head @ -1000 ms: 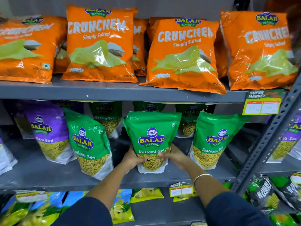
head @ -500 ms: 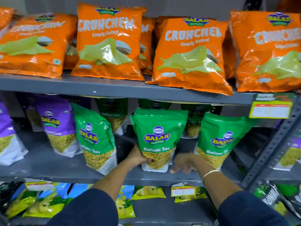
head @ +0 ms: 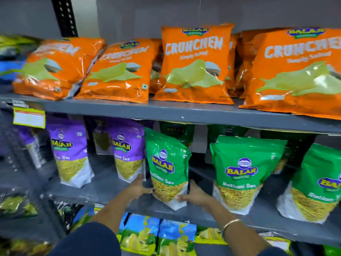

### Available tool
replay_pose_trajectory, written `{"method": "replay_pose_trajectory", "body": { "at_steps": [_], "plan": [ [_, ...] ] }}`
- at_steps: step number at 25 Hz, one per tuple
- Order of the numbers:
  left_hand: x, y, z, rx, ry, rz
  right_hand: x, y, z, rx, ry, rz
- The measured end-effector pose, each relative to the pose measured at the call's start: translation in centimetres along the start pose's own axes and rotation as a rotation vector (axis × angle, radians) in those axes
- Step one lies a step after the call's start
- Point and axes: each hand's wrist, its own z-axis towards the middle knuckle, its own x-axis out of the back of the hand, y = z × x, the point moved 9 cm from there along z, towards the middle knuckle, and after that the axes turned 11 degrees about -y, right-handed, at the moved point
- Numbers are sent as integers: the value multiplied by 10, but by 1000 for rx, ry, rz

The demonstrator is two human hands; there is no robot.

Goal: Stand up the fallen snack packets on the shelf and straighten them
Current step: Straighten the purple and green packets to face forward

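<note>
A green Ratlami Sev packet (head: 167, 167) stands on the middle shelf (head: 103, 189), turned and tilted a little to the left. My left hand (head: 137, 188) grips its lower left side and my right hand (head: 193, 195) grips its lower right corner. To its right stand two more green Ratlami Sev packets (head: 243, 172), upright. Left of it stand purple Aloo Sev packets (head: 127, 150). On the top shelf, orange Crunchem packets (head: 193, 65) stand, and the two at the left (head: 55, 67) lie tipped back.
A yellow price tag (head: 29, 117) hangs on the top shelf's front edge at left. Blue and yellow packets (head: 156, 235) fill the shelf below. More green packets stand behind in the back row. A dark perforated upright (head: 64, 15) rises at top left.
The view has swung left. Both hands left the middle green packet and now hold the green packet that stood to its left.
</note>
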Motion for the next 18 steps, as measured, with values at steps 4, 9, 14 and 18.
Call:
{"method": "replay_pose_trajectory", "body": {
  "at_steps": [4,9,14,18],
  "plan": [
    [7,20,25,-206,30,30,6,3,25,167,256,207],
    [-13,42,21,-397,51,-89,19,20,7,-77,332,33],
    [-15,35,21,-290,-54,78,-38,10,-18,-553,-239,-8],
    [51,-13,7,-48,1,74,-75,-57,21,-337,-213,-52]
  ]
}}
